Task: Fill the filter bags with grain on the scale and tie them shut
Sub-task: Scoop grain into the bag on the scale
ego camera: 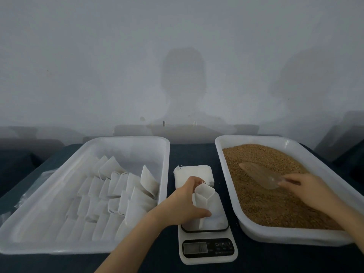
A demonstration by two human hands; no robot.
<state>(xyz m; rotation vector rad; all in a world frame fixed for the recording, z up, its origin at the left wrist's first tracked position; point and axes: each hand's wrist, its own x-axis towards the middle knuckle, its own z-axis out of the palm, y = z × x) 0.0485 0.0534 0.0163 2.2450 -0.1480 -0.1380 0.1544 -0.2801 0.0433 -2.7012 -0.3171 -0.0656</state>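
My left hand (185, 201) holds an empty white filter bag (203, 196) upright with its mouth open, standing on the platform of the white kitchen scale (208, 251). My right hand (307, 186) grips the handle of a clear plastic scoop (258, 173), which lies on the brown grain (269, 198) in the white tray on the right (232, 194). A stack of flat empty filter bags (194, 172) lies just behind the scale.
A large white tray (165, 154) on the left holds several filled, tied filter bags (118, 194) in rows. Everything rests on a dark blue table (191, 152) against a pale wall. A clear plastic sheet (23, 196) lies left of the left tray.
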